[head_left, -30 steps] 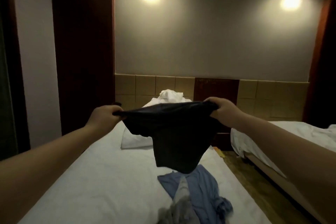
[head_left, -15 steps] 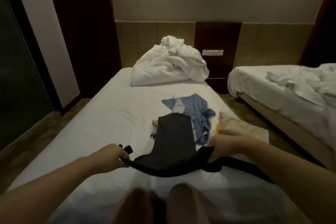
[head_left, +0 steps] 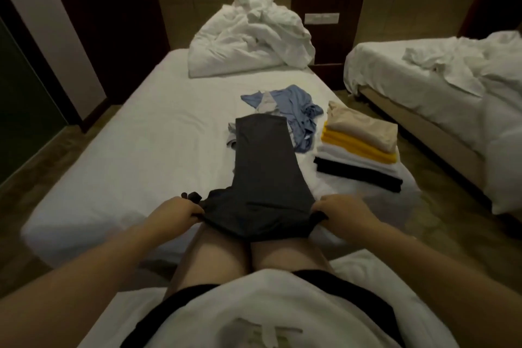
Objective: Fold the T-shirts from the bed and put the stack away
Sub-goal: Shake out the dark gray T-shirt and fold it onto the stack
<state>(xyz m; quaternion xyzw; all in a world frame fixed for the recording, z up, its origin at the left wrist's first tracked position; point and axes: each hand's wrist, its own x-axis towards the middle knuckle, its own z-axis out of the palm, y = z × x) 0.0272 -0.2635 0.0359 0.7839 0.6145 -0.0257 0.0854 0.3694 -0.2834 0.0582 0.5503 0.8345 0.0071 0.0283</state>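
Observation:
A dark grey T-shirt (head_left: 262,172) lies lengthwise on the white bed (head_left: 141,150), its near end draped over the bed's foot edge against my thighs. My left hand (head_left: 176,212) grips its near left corner and my right hand (head_left: 343,213) grips its near right corner. Beyond it lie a crumpled blue T-shirt (head_left: 293,110) and a light grey one (head_left: 265,102), partly covered by the dark shirt. To the right stands a stack of folded T-shirts (head_left: 361,147): beige on top, then yellow, white and black.
A rumpled white duvet and pillow (head_left: 251,37) sit at the head of the bed. A second bed (head_left: 440,85) with loose sheets stands to the right across a narrow wooden floor gap (head_left: 423,172). Dark wall panels and floor lie to the left.
The dark T-shirt came down from held up in the air onto the bed and now lies stretched out; my hands lowered and pulled its near end toward me. My view tilted downward.

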